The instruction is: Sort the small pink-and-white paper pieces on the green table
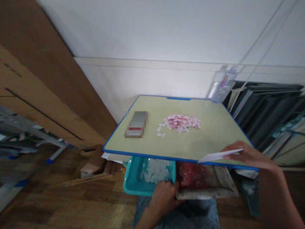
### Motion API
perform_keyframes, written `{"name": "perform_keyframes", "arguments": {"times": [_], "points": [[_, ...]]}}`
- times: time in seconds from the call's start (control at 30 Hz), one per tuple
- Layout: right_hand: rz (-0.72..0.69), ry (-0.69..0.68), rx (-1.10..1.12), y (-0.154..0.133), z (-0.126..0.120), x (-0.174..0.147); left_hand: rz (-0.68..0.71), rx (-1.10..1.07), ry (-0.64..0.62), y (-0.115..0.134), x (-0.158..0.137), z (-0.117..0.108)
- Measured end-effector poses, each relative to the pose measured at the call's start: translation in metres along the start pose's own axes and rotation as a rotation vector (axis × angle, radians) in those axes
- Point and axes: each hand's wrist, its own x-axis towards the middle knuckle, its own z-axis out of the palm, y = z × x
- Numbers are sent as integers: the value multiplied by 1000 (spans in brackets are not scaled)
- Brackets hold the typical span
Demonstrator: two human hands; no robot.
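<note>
Right hand (250,155) pinches white sheet (218,155), long axis sideways, tip leftward; left hand (165,194) curled by teal basin (139,191), grip unclear.

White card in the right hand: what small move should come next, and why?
Probably bring the white card forward and left to the pink-and-white pieces: the right hand holds it by the front edge of the table, apart from them.

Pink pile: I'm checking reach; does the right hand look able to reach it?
Probably yes: nothing visible stands between the right hand and the pink pile, though that hand holds a white card.
</note>
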Motion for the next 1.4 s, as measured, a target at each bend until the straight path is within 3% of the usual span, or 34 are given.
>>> {"name": "perform_keyframes", "arguments": {"times": [0.07, 0.1, 0.27, 0.53, 0.63, 0.73, 0.87, 0.93, 1.03, 1.17, 1.4], "points": [[-43, -231, 37, -3, 2, 6, 0, 2, -6, 0, 0, -1], [-55, -243, 44, -7, 4, 10, 4, 1, -13, 0, 0, -1], [-129, -22, 42, -34, 30, 45, 16, 8, -19, -1, -1, -3], [-297, 110, 1, -64, 82, 103, 6, -28, 18, -1, -1, 3], [-319, 78, -48, -70, 92, 112, 6, -43, 21, -2, -1, 6], [-342, 64, -59, -76, 97, 119, 18, -51, 32, -2, 0, 7], [-342, 176, -56, -79, 104, 129, 22, -57, 41, -2, 0, 6], [-358, 170, -56, -80, 107, 134, 27, -52, 39, -2, 0, 6], [-363, 154, -59, -80, 104, 139, 28, -42, 37, -2, 0, 6], [-294, 255, -158, -80, 94, 146, 42, -37, 44, -3, -1, 7], [-312, 179, -245, -80, 91, 148, 33, -36, 57, -3, 0, 10]]}}
